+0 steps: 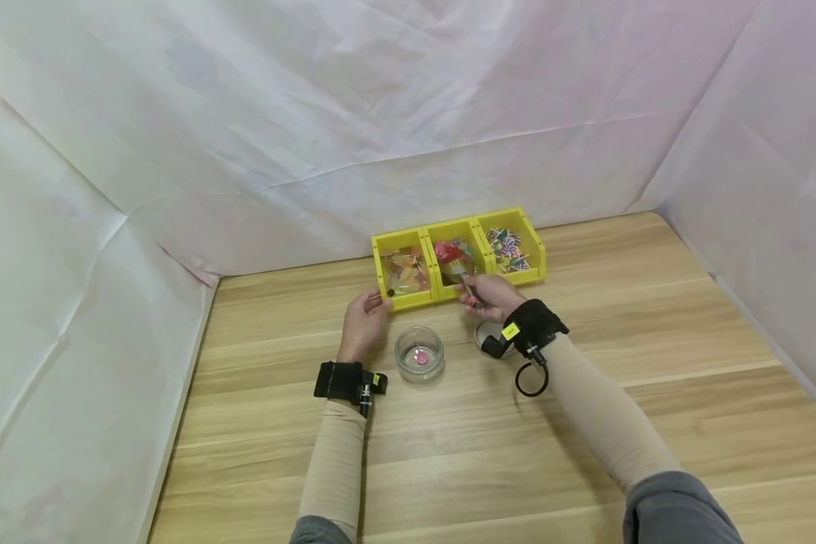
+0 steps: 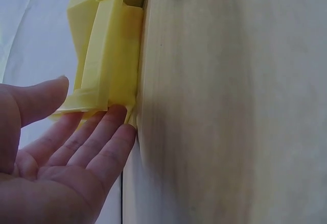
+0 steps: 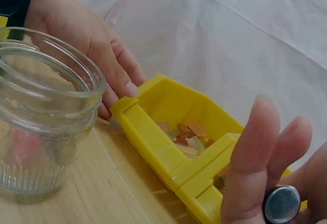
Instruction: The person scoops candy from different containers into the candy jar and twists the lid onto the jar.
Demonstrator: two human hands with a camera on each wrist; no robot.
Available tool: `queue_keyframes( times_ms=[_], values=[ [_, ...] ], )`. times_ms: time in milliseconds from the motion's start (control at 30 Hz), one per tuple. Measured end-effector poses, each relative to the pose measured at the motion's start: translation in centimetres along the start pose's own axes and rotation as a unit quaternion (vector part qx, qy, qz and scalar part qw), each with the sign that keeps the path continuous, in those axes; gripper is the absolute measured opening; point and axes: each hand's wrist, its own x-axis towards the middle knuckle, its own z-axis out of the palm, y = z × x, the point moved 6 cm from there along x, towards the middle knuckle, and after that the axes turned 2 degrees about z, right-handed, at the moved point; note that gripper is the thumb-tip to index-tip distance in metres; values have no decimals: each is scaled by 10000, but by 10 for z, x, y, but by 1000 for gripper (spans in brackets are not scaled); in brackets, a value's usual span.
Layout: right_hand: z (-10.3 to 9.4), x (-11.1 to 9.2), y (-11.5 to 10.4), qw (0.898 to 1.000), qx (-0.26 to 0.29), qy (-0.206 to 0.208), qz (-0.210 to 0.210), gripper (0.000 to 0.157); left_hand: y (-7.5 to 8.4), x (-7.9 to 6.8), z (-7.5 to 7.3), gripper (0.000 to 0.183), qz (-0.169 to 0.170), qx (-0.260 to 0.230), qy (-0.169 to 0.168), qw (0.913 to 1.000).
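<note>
At the left end of a row of three bins along the back edge of a wood-grain table, a person's left hand rests nearly straight fingers against the outer side of the left yellow bin, the thumb spread apart and nothing in its grasp, a touch that appears meant to stop the row from sliding. The bin holds amber and pale pieces. Nearer the table's front edge, just in front of the row, a glass jar stands upright and uncovered with a pink piece at its bottom, seemingly set there to be within easy reach of both hands. At center, the right hand curls its fingers around the handle of a metal utensil at the front wall of the middle yellow bin, a hold that lets the working end dip among red pieces; whether that end carries anything cannot be told. A pale round disc, perhaps the jar's lid, lies beside the jar, partly hidden by the right wrist's gear. Farthest right, the right yellow bin holds multicolored striped pieces.
</note>
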Motion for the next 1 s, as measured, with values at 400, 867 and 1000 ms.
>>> queue_keyframes(
  times_ms=[400, 867, 1000],
  values=[
    [-15, 0, -3, 9998, 153, 10, 161, 43, 2, -3, -3, 38, 1, 27, 117, 9999],
    [-28, -6, -14, 9994, -161, -290, 83, 43, 1, -4, -5, 38, -9, -69, 49, 10000],
    [-24, -7, -15, 9993, -194, -310, 73, 41, 1, -3, -7, 39, -22, -30, 39, 10000]
  ],
)
